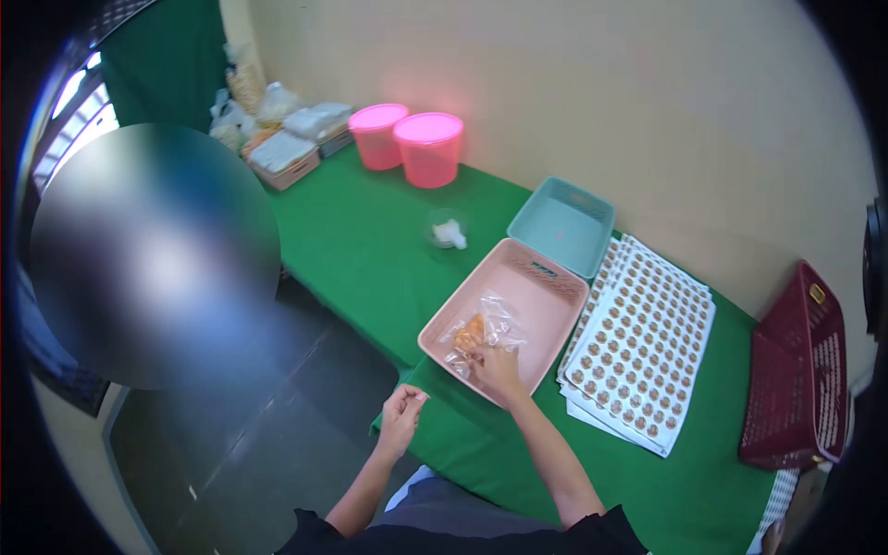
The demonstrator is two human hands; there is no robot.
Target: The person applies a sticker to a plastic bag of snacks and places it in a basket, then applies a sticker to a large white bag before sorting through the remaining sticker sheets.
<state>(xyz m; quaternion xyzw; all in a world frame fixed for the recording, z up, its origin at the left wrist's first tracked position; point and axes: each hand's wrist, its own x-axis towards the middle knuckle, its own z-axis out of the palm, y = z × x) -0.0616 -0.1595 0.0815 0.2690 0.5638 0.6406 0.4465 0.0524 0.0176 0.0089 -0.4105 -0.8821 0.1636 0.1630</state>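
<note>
My right hand (498, 372) reaches into a pink plastic basket (548, 319), its fingers closed on a clear plastic bag of orange-brown pieces (470, 335). That bag lies near the basket's front left end, with its loose clear plastic spread over the basket floor. My left hand (401, 421) hangs apart from the basket, just off the table's front edge. Its fingers are curled in a pinch, with a small pale spot at the tips that I cannot make out.
A teal basket (564, 222) adjoins the pink one. Right of it lie sheets of round stickers (643, 338) and a maroon basket (795, 370). Farther back stand a clear bowl (448, 231), pink lidded buckets (429, 153) and packed trays (285, 162). A blurred patch covers the left.
</note>
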